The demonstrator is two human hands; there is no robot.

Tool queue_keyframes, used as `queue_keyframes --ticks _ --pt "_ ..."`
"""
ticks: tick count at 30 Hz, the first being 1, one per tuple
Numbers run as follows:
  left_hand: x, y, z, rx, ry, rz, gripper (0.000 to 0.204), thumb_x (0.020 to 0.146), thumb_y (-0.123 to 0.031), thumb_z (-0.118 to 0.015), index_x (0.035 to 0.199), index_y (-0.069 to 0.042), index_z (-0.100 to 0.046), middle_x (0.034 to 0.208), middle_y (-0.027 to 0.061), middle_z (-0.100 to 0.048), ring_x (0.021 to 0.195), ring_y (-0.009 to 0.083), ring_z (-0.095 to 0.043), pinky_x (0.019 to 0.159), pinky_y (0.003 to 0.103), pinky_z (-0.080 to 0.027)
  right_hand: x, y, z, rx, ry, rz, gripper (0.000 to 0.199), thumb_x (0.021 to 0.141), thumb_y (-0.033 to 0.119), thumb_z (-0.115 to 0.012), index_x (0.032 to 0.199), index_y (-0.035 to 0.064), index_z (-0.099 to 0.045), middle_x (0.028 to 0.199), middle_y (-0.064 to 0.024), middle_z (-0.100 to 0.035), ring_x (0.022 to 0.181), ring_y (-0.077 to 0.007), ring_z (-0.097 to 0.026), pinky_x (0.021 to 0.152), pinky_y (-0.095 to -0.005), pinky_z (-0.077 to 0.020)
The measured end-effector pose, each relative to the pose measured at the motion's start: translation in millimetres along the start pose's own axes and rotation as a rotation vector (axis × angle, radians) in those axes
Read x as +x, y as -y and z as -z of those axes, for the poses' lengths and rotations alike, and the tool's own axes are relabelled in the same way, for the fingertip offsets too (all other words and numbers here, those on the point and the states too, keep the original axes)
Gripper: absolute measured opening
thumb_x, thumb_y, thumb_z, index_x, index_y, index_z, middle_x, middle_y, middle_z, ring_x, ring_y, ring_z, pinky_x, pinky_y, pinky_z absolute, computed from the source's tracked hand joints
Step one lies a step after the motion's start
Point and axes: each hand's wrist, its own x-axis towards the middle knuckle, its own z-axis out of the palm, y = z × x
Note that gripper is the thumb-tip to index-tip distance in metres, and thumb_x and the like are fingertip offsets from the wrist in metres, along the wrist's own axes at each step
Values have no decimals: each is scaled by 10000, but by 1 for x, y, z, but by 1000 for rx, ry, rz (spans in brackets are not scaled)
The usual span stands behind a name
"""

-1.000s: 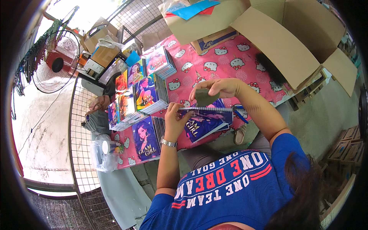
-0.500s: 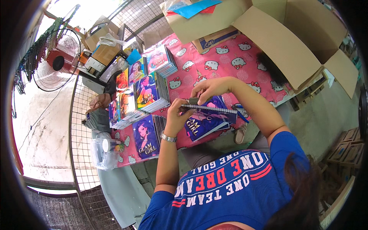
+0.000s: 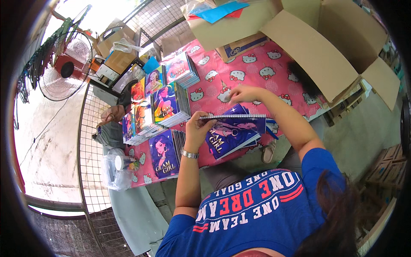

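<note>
My left hand [image 3: 198, 126] grips the left end of a purple wire-bound notebook [image 3: 246, 127], thumb on the cover side. Its white coil binding runs along the top edge, held tilted up. Beneath it lie more purple notebooks [image 3: 217, 145] with a cartoon woman on the cover, at the table's near edge. My right hand [image 3: 245, 95] hovers just beyond the binding, apart from the notebook, its fingers curled down; whatever they hold is blurred. A blue-handled item [image 3: 271, 130] pokes out right of the notebooks, mostly hidden.
Stacks of colourful notebooks [image 3: 169, 105] stand on the left of the pink tablecloth [image 3: 239, 75]. A large open carton [image 3: 312, 53] takes up the far right. A plastic bag with a cup [image 3: 122, 162] is at the left corner. Beyond stands a fan [image 3: 66, 68].
My right hand has lifted off the notebook's binding, where it held a small dark piece, and moved right and away. The left hand keeps its grip; the notebook's right end has risen.
</note>
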Motion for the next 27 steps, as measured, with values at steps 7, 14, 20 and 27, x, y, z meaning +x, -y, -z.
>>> queue_keyframes --ticks 7,14,20,27 --pt "-13 4 -7 -154 -311 -64 148 928 -49 -655 1043 32 -611 880 32 -628 693 63 -593 558 235 -574 -87 -100 -61 -564 -839 -79 732 809 350 -723 1417 60 -439 1453 -193 -432 1351 -388 -393 1093 -512 -341" --pt "-11 12 -17 -57 -397 45 165 962 -138 -633 1034 10 -626 814 -2 -556 654 55 -558 504 247 -582 -167 -71 -128 -458 -706 -151 619 774 203 -748 1328 43 -523 1273 -176 -533 1184 -376 -497 1020 -497 -391" --pt "-14 16 -19 -129 -384 -79 177 936 -67 -649 1092 15 -631 848 14 -624 680 51 -583 528 234 -576 -128 61 -101 -191 -715 294 606 765 261 -756 1295 38 -565 1218 -159 -584 1131 -356 -544 984 -434 -431" --pt "-22 17 -22 -23 -408 -74 176 926 -11 -631 1094 24 -666 825 16 -656 692 55 -610 559 230 -546 -97 111 -108 -343 -686 467 574 756 255 -763 1251 20 -592 1191 -142 -608 1094 -317 -568 941 -430 -439"
